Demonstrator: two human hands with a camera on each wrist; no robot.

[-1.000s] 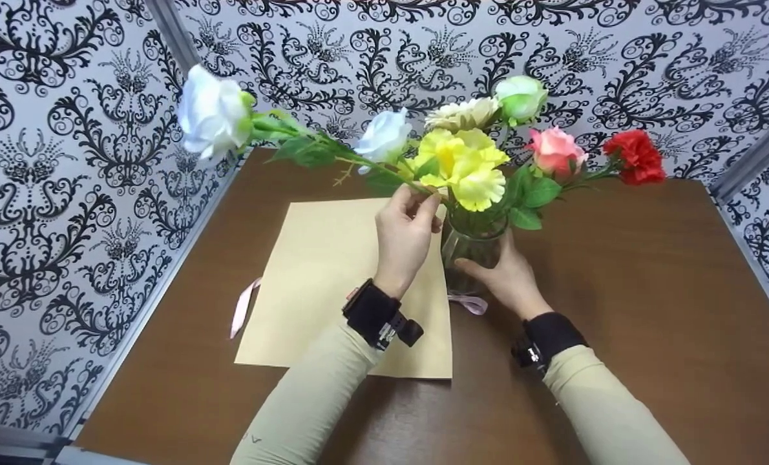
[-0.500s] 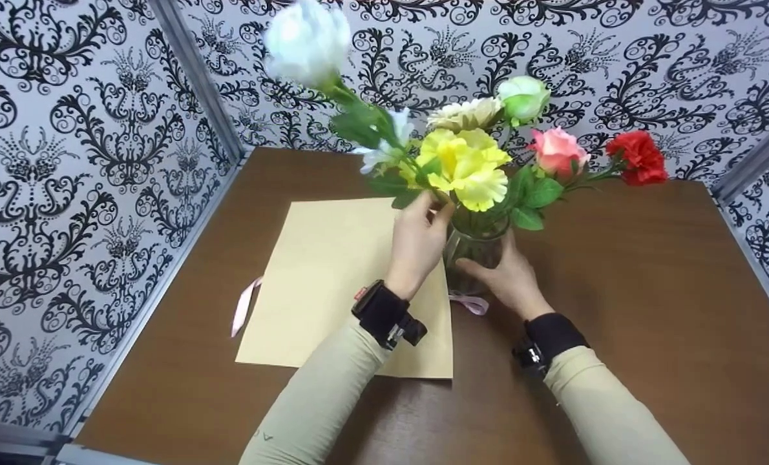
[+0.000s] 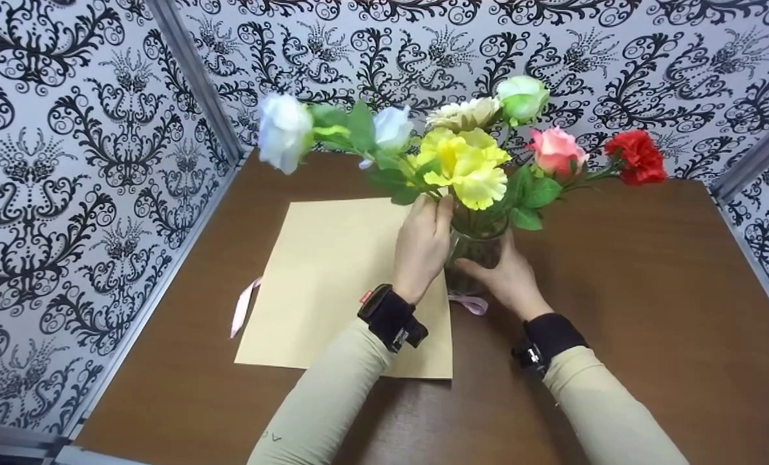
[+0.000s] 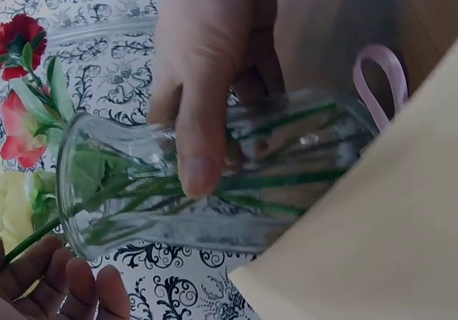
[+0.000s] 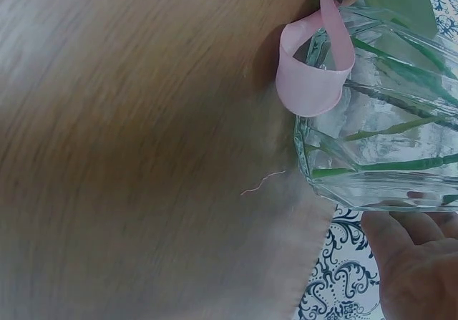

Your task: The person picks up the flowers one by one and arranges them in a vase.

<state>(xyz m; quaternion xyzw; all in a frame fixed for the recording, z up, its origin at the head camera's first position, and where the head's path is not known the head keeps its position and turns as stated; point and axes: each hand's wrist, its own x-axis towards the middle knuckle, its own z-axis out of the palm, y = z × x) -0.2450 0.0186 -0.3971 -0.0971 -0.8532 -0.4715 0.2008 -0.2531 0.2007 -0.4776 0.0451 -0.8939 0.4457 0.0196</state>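
Note:
My left hand (image 3: 422, 248) pinches a green stem (image 4: 34, 243) just outside the rim of a clear glass vase (image 3: 474, 252). A pale bluish-white artificial rose (image 3: 284, 134) leans far out to the left above that hand. Around the vase's body my right hand (image 3: 512, 276) is wrapped, its thumb across the near side. Several stems (image 4: 286, 180) show through the glass. Above the mouth spread a yellow flower (image 3: 465, 166), a second pale blue flower (image 3: 392, 129), a cream daisy-like bloom (image 3: 463, 114), a green-white rose (image 3: 523, 100), a pink rose (image 3: 558, 152) and a red carnation (image 3: 636, 157).
A sheet of tan paper (image 3: 333, 290) lies on the brown table (image 3: 649, 310), left of the vase. Pink ribbon (image 5: 311, 84) loops out beside the vase's base, and a ribbon end (image 3: 245, 309) shows past the paper's left edge. Patterned walls (image 3: 320, 58) enclose the table.
The pale rose has swung up and right, then down again, ending closer to the vase. My left hand has shifted right toward the rim. The right hand and vase stay in place.

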